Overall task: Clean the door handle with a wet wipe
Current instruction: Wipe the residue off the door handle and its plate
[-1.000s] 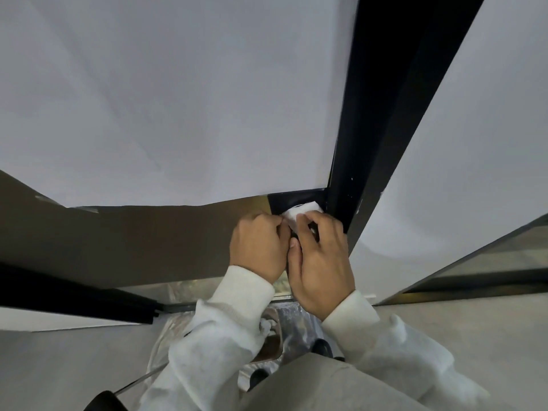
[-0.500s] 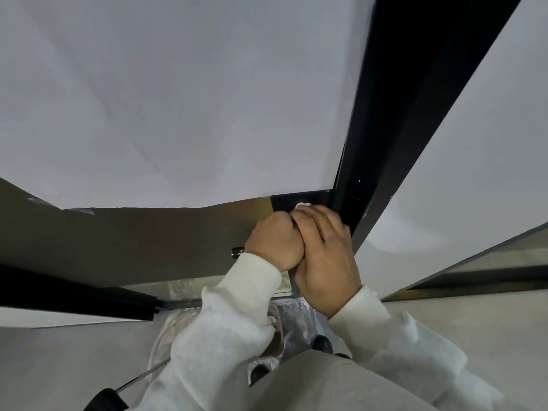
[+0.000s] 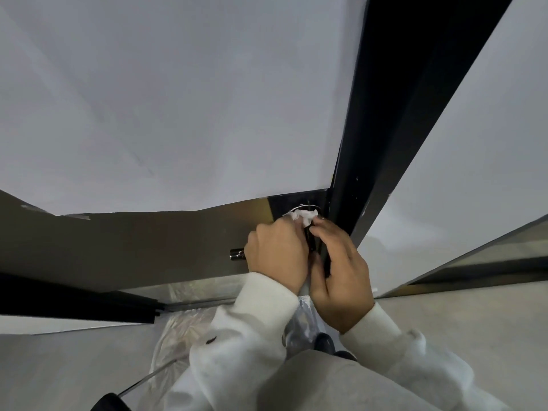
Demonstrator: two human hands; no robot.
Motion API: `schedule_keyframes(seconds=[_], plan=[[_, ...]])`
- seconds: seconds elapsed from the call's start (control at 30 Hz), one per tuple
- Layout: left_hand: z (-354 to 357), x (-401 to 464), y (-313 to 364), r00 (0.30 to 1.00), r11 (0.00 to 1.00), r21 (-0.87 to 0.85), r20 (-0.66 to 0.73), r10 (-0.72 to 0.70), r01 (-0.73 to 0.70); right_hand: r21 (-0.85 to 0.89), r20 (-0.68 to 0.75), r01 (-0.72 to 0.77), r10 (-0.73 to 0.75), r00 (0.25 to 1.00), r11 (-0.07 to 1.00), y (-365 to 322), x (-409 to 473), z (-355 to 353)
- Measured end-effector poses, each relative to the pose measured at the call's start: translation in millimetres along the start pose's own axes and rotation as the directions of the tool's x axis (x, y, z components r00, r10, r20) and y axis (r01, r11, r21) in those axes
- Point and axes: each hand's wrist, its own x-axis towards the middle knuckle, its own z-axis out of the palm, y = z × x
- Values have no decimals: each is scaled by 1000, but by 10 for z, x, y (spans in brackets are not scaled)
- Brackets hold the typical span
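Hands first: your left hand [image 3: 277,253] is curled around the door handle [image 3: 237,254], whose chrome end pokes out just left of your knuckles, so it grips the lever itself. Your right hand [image 3: 341,271] sits just beside it at the dark door edge [image 3: 344,185], fingers bent with the tips up by the wet wipe [image 3: 302,216]. The wipe shows as a crumpled white wad above both hands, against the black lock plate [image 3: 292,203]. It seems pinched between the fingertips of the two hands, though the contact itself is hidden, so I cannot tell which hand really holds it.

Treat the wipe as light, limp and damp. It will bunch, fold over and slide on polished metal, and it could tear if you drag it across a sharp plate corner. Take it as a wad under the finger pads instead of by a loose corner, and wrap it around the lever so your grip supplies the pressure. The handle is stiff, smooth metal and probably slick once wet. It may also turn under load, so steady it near the pivot while you rub outward along the bar.

Beyond the hands are the white door panel [image 3: 178,99], your pale sleeves [image 3: 246,330], and clear plastic sheeting [image 3: 178,330] on the floor.
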Motion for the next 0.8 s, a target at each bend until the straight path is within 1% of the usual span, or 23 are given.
schedule_keyframes(seconds=[0.07, 0.13, 0.17, 0.23, 0.3, 0.37, 0.43, 0.47, 0.5, 0.53, 0.57, 0.6, 0.63, 0.67, 0.7, 0.73, 0.77, 0.8], plan=[[-10, -23, -4, 1000, 1000, -22, -16, 12, -13, -13, 16, -40, 41, 999, 999, 17, -4, -23], [-39, 20, -38, 1000, 998, -64, 17, 21, -20, -4, 43, -66, 66, 997, 998, 15, 7, -10], [-64, 60, -59, 998, 996, -90, 66, 20, -14, 5, 48, -74, 74, 996, 997, 9, 15, 7], [-121, 161, -107, 974, 989, -146, 225, 14, 19, 18, 45, -79, 78, 996, 997, 2, 16, 36], [-199, 288, -164, 910, 979, -192, 414, 13, 73, 31, 28, -79, 78, 997, 996, 2, 14, 61], [-266, 401, -213, 829, 967, -222, 559, 23, 123, 63, 12, -86, 86, 996, 994, 33, 6, 67], [-295, 453, -236, 749, 949, -252, 662, 27, 188, 134, -3, -103, 104, 995, 986, 62, -19, 74], [-288, 455, -233, 727, 943, -256, 686, 23, 212, 174, -6, -128, 131, 991, 976, 75, -37, 79], [-269, 438, -229, 733, 950, -234, 680, 9, 205, 209, -8, -172, 177, 984, 963, 102, -71, 92], [-242, 401, -233, 774, 964, -207, 633, 1, 168, 252, -11, -232, 242, 970, 940, 113, -108, 108], [-217, 361, -221, 834, 973, -193, 551, 0, 127, 325, -9, -317, 338, 941, 891, 140, -128, 117], [-204, 300, -239, 889, 975, -196, 457, 0, 101, 444, 29, -428, 465, 885, 787, 141, -135, 142], [-192, 257, -250, 933, 974, -213, 361, 7, 74, 592, 104, -543, 612, 784, 596, 154, -96, 169], [-174, 209, -252, 962, 972, -229, 273, 11, 54, 714, 226, -618, 727, 649, 330, 150, -40, 183], [-157, 159, -251, 981, 971, -234, 195, -3, 50, 770, 361, -633, 765, 533, 78, 123, 4, 197], [-157, 119, -231, 991, 970, -238, 131, -25, 56, 776, 469, -623, 751, 464, -99, 84, 45, 207], [-150, 88, -207, 996, 968, -243, 78, -37, 55, 761, 542, -618, 717, 438, -198, 52, 77, 218], [-149, 62, -175, 999, 970, -240, 27, -38, 43, 751, 585, -615, 676, 449, -241, 22, 102, 224]])
